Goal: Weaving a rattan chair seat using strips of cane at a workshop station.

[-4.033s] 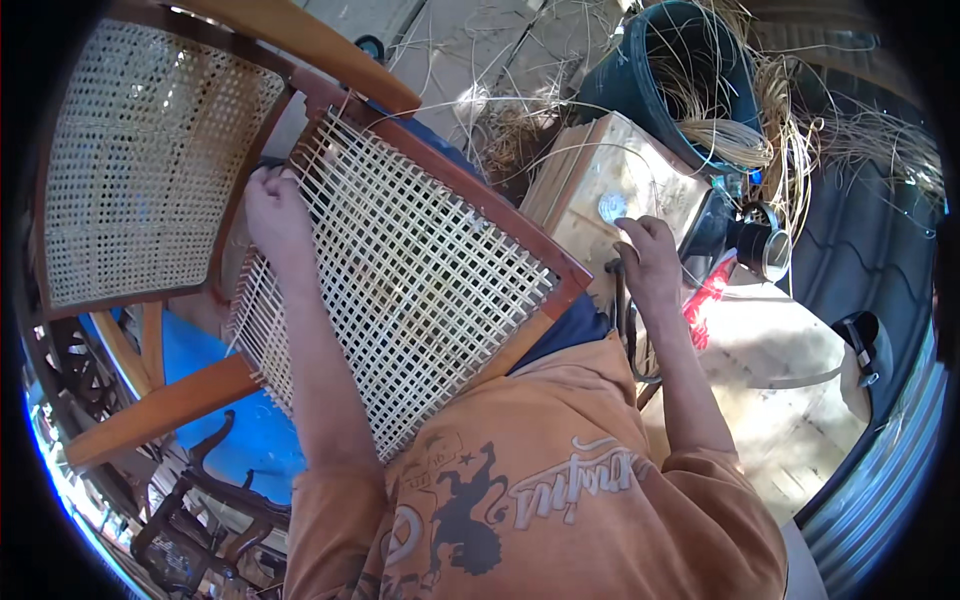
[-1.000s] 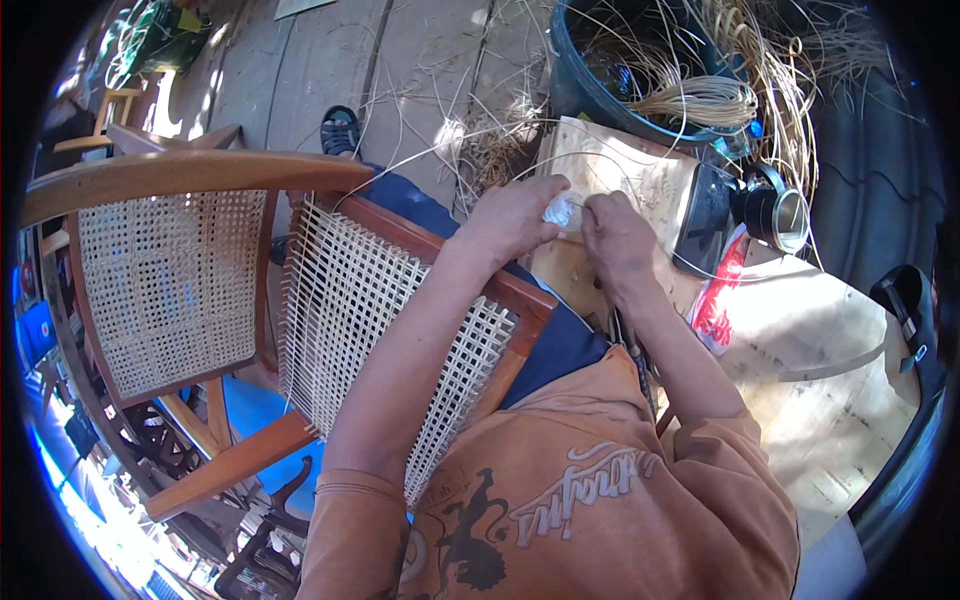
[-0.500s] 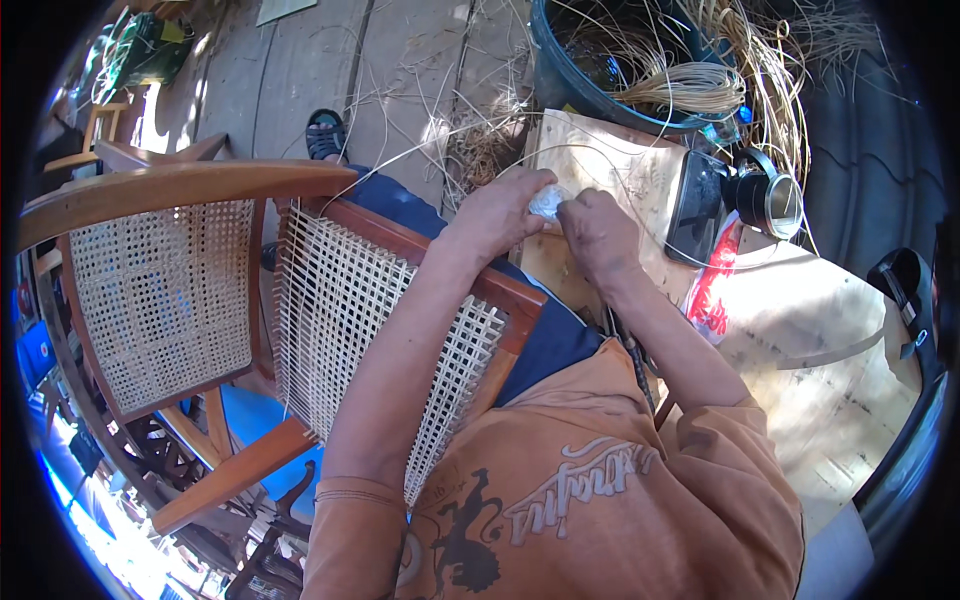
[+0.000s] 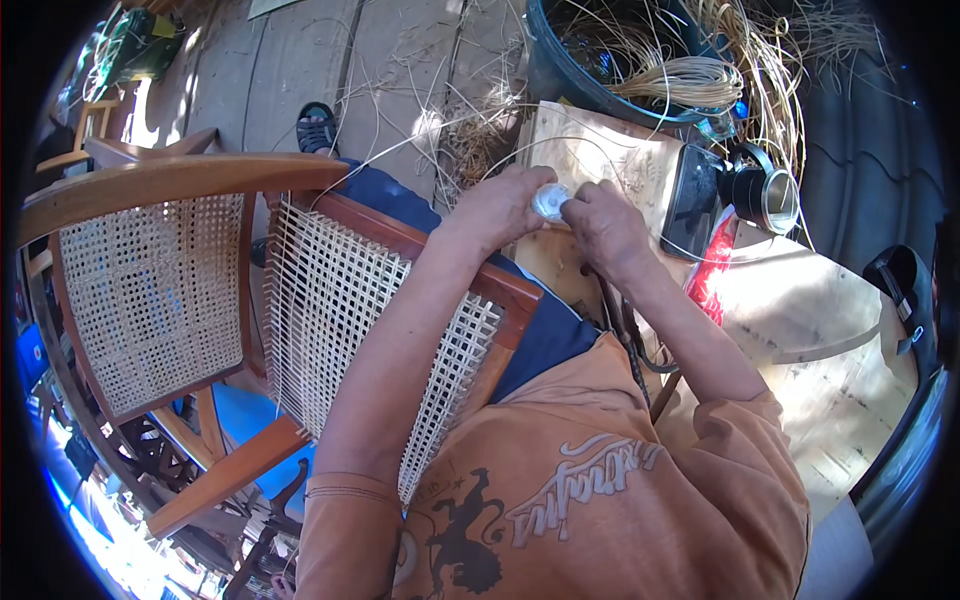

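Between my two hands is a small round whitish object (image 4: 549,202), shiny and pale; its exact kind is unclear. My left hand (image 4: 503,208) grips it from the left, fingers curled round its far side. From the right, my right hand (image 4: 606,228) is closed with thumb and fingertips pressed at its edge. Beneath my left forearm lies a wooden chair (image 4: 520,290) with a woven cane seat panel (image 4: 350,300). Loose cane ends stick out along the panel's edges.
A dark teal bucket (image 4: 545,60) holds coiled cane strands (image 4: 690,82). On a plywood board (image 4: 850,330) at right are a dark phone-like slab (image 4: 692,200), a metal mug (image 4: 778,200) and a red-and-white plastic bag (image 4: 710,275). A cane backrest (image 4: 150,300) stands at left.
My right hand has shifted slightly at the whitish object, which now shows more of its round face. The view has moved a little, and the chair appears slightly farther left.
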Demonstrator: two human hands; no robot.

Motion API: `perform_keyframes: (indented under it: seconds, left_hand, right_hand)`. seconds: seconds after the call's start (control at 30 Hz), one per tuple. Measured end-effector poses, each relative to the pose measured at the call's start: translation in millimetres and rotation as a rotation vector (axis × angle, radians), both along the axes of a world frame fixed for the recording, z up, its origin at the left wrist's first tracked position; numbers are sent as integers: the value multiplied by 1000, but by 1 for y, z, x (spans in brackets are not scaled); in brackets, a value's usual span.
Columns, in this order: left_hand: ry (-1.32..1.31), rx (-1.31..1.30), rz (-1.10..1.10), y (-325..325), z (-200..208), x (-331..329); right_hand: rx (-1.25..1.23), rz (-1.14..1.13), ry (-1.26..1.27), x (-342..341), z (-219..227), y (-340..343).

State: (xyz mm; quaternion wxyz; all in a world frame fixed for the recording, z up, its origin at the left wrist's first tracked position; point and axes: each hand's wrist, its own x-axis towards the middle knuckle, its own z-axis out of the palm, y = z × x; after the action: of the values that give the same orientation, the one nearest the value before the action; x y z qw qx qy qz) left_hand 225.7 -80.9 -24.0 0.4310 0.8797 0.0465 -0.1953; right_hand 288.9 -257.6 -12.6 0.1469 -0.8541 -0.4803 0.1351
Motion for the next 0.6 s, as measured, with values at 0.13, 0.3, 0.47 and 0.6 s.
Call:
perform_keyframes:
  seconds: [0.13,0.3,0.47,0.6]
  left_hand:
    - [-35,-8,-19,-2,-2,2]
    - [45,-8,33,-2,-4,1]
    - [-87,27,110,9,12,-6]
    - [-13,154,376,34,66,-36]
  right_hand:
    - [142,-363,334,5,7,-14]
    - [148,-754,893,12,16,-17]
    - [57,-709,811,12,26,-20]
    - [276,-852,982,20,39,-33]
